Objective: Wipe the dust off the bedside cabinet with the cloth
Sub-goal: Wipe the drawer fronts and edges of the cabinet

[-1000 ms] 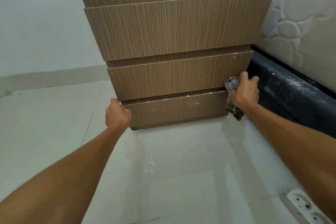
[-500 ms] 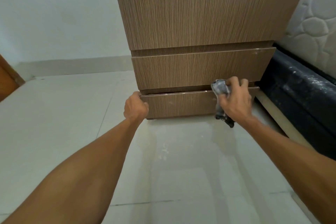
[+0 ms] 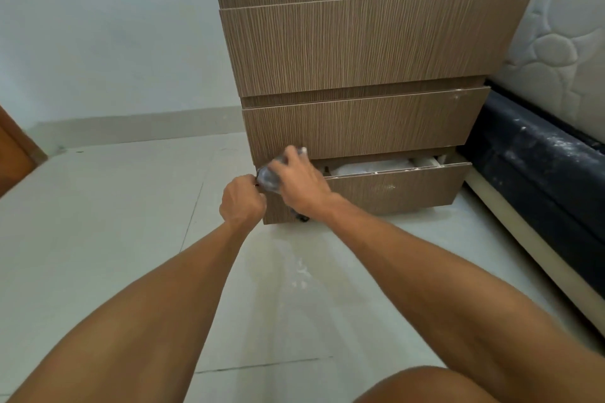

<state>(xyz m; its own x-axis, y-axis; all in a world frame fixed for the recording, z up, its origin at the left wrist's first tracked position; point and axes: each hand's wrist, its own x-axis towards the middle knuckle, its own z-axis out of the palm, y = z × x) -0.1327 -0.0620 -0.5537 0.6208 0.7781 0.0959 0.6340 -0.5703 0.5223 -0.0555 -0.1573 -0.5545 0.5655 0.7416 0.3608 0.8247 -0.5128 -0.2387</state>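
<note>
The wood-grain bedside cabinet stands on the floor with several drawer fronts. Its bottom drawer is pulled partly out, with white dust along its top edge and something pale inside. My right hand is shut on a grey cloth and presses it on the left end of that drawer's top edge. My left hand grips the drawer's left corner, right beside the cloth. A dark end of the cloth hangs below my right wrist.
A dusty dark bed base and a white quilted mattress stand close on the cabinet's right. Pale floor tiles carry white dust specks in front of the cabinet. A brown wooden edge shows at far left. My knee is at the bottom.
My right hand slid the cloth leftward along the bottom drawer's top edge, from the right end to the left end. The bottom drawer now stands open. The view shifted left.
</note>
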